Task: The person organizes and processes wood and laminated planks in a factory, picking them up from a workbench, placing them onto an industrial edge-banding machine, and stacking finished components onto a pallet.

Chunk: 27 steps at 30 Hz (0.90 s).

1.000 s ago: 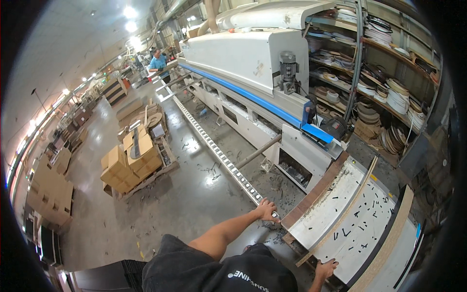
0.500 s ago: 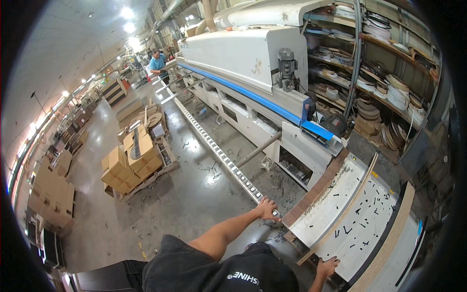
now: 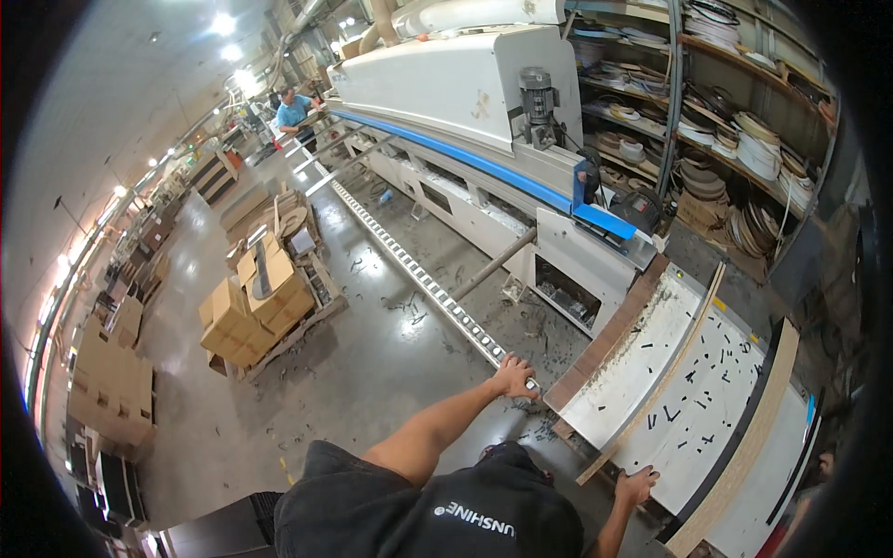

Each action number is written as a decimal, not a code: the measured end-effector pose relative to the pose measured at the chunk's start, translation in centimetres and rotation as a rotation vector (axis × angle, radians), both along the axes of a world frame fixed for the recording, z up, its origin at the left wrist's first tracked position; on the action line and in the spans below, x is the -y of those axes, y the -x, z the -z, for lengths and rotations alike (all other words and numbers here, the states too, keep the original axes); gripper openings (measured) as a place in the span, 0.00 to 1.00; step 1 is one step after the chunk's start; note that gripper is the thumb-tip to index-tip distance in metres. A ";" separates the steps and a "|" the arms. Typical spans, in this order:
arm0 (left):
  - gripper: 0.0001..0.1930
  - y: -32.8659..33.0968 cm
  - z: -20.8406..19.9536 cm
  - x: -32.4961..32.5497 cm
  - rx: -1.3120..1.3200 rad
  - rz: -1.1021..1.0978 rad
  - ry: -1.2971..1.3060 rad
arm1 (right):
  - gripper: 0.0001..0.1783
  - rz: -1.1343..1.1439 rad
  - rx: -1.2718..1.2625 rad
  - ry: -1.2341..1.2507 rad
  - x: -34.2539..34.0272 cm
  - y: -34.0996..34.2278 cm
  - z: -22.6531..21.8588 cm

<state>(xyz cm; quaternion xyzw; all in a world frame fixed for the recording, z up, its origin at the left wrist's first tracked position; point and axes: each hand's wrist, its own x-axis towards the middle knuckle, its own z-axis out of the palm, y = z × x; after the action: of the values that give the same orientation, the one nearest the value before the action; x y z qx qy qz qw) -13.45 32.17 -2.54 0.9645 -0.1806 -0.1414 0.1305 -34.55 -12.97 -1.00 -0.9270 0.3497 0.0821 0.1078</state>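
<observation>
Both palm-down | left hand clasping roller rail | right hand on table, grip unclear

Brown cardboard boxes are stacked on a wooden pallet at left; coiled white strips are stored on grey metal shelving at far right. A blue-shirted person is seen far off.

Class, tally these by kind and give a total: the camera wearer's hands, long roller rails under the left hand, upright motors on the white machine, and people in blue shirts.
Hands: 2, the left hand and the right hand
Roller rail: 1
Upright motor: 1
Person in a blue shirt: 1
Total: 5
</observation>
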 end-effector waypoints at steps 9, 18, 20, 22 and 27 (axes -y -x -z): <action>0.44 0.0 0.2 0.3 0.040 -0.028 -0.018 | 0.50 0.026 -0.065 0.014 0.0 -0.7 0.4; 0.33 0.2 2.2 -0.2 0.112 -0.036 0.045 | 0.48 -0.015 -0.085 0.054 0.0 -0.3 0.6; 0.35 0.3 1.7 -0.2 0.098 -0.034 0.054 | 0.48 0.003 -0.071 0.047 -0.1 -0.4 0.6; 0.36 0.3 1.0 -0.2 0.060 -0.022 0.053 | 0.47 -0.008 -0.101 0.057 -0.1 -0.6 0.5; 0.37 0.6 0.9 0.0 0.120 -0.016 0.031 | 0.44 0.005 -0.073 0.048 0.0 -0.7 0.5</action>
<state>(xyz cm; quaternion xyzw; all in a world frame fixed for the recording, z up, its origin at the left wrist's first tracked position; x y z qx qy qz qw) -14.05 32.20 -3.41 0.9706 -0.1825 -0.0794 0.1355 -33.88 -12.93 -1.50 -0.9248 0.3577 0.1072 0.0728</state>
